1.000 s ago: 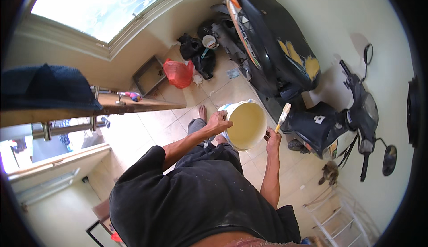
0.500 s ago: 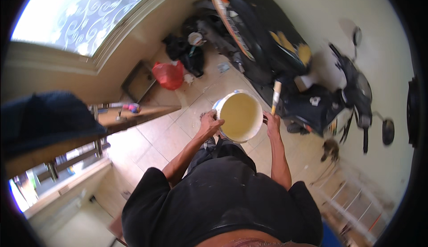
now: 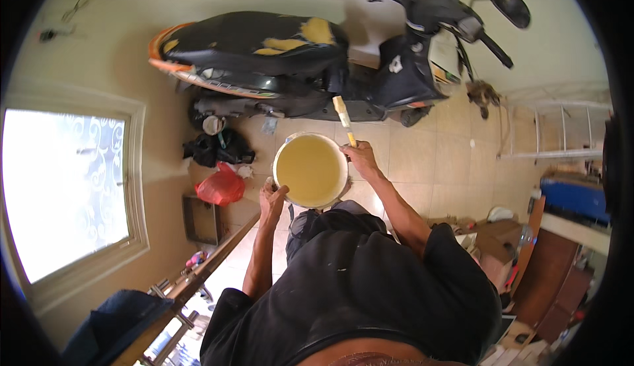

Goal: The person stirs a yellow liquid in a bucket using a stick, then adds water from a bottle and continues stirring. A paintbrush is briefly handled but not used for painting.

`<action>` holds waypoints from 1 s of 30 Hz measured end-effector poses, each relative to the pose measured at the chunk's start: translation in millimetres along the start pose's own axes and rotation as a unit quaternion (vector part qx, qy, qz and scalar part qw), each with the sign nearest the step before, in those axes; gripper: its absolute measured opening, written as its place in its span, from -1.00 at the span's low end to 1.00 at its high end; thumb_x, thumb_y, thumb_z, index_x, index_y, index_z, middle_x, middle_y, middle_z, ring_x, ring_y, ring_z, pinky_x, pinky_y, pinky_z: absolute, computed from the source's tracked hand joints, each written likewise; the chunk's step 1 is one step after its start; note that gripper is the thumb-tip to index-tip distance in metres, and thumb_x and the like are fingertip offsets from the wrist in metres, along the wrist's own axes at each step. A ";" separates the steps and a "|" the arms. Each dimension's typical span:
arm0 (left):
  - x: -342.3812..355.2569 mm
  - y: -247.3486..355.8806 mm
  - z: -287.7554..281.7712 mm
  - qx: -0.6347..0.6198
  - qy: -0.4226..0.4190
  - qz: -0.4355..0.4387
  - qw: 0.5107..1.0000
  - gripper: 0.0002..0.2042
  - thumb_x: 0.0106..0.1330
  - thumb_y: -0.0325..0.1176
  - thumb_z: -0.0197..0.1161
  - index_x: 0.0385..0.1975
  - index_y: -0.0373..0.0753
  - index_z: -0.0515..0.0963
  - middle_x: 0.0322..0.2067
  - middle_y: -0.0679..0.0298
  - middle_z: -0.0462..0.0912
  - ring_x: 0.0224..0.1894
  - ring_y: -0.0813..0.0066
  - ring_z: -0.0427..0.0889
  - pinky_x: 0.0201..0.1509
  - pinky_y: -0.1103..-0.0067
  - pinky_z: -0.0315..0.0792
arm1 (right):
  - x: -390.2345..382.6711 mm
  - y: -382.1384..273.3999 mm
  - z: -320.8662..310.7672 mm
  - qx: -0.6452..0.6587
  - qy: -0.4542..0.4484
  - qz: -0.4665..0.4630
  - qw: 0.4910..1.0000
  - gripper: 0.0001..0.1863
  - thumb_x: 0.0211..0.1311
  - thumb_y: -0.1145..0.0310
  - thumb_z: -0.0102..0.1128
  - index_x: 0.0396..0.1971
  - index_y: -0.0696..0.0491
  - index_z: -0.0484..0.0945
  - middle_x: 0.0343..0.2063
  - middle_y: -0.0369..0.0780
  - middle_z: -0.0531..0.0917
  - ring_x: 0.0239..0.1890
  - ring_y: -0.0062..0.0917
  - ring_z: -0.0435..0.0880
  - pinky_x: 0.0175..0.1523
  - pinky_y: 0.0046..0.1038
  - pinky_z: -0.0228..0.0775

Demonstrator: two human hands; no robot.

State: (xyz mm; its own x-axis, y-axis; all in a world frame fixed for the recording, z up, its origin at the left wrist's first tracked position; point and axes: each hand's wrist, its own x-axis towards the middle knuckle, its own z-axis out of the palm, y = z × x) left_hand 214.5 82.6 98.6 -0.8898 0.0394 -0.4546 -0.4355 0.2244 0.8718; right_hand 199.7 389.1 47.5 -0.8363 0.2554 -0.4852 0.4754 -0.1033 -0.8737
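A round white bucket (image 3: 278, 181) is held up in front of my body, its mouth facing up. Yellowish paint (image 3: 310, 170) fills the view inside it; how deep it is I cannot tell. My left hand (image 3: 271, 201) grips the bucket's rim on the near left, thumb over the edge. On the right side, my right hand (image 3: 363, 159) is closed round a paintbrush (image 3: 344, 119) that points up and away, and also grips the bucket rim. Some fingers of both hands are hidden by the bucket wall.
Beyond the bucket a black and orange scooter (image 3: 297, 69) stands along the wall. A red plastic bag (image 3: 220, 186), black bags (image 3: 228, 149) and a grey tray (image 3: 202, 219) lie left. A wooden railing (image 3: 218, 257) runs near left. A ladder (image 3: 551, 128) and cartons (image 3: 495, 237) are right.
My body and view have turned to the left, so the scooter now lies across the top. Both hands keep their hold on the bucket, and the paintbrush stays in my right hand.
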 end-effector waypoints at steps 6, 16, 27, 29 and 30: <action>-0.1 47.7 39.0 0.061 -0.056 0.017 0.996 -0.82 0.06 -0.35 0.20 -0.48 -0.36 0.52 -0.53 0.37 0.51 -0.48 0.57 0.39 -0.37 0.52 0.28 | -21.9 -4.6 -37.9 0.023 0.057 0.011 0.998 -0.75 0.11 0.35 0.35 -0.67 0.13 0.56 -0.70 -0.36 0.53 -0.63 -0.69 0.42 -0.49 -0.54 0.23; 35.4 26.0 98.6 0.168 -0.122 0.040 0.977 -0.77 0.01 -0.24 0.25 -0.45 -0.29 0.59 -0.60 0.41 0.47 -0.53 0.61 0.38 -0.44 0.57 0.26 | -47.8 29.1 -104.6 0.070 0.153 0.001 0.986 -0.78 0.14 0.41 0.33 -0.64 0.15 0.57 -0.69 -0.34 0.54 -0.62 -0.69 0.44 -0.48 -0.54 0.26; 55.2 32.5 130.6 0.201 -0.147 0.045 0.967 -0.79 0.03 -0.29 0.26 -0.50 -0.35 0.59 -0.59 0.36 0.51 -0.52 0.58 0.40 -0.43 0.53 0.28 | -56.3 29.6 -130.6 0.171 0.181 -0.017 0.968 -0.83 0.12 0.45 0.31 -0.61 0.15 0.58 -0.66 -0.34 0.56 -0.60 -0.70 0.46 -0.46 -0.56 0.31; 51.2 43.6 129.0 0.220 -0.146 0.029 0.964 -0.78 0.03 -0.29 0.26 -0.49 -0.35 0.59 -0.58 0.35 0.51 -0.51 0.56 0.41 -0.42 0.52 0.27 | -55.9 27.9 -126.8 0.166 0.176 -0.013 0.970 -0.84 0.13 0.45 0.31 -0.59 0.15 0.59 -0.65 -0.35 0.56 -0.59 -0.70 0.47 -0.44 -0.56 0.32; 48.9 44.0 126.5 0.224 -0.141 0.044 0.963 -0.78 0.03 -0.29 0.26 -0.49 -0.35 0.58 -0.58 0.36 0.50 -0.51 0.55 0.40 -0.41 0.51 0.27 | -55.3 27.4 -123.8 0.163 0.173 -0.012 0.971 -0.85 0.14 0.45 0.31 -0.58 0.16 0.60 -0.64 -0.35 0.56 -0.58 -0.69 0.47 -0.44 -0.57 0.32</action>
State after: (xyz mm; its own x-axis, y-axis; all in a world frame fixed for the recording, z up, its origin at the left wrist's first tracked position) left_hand 169.0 217.6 91.6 -0.8214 0.3259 -0.4682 -0.2012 0.6025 0.7724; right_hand 292.7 491.1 54.8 -0.6770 0.5634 -0.4735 0.2978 -0.3787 -0.8763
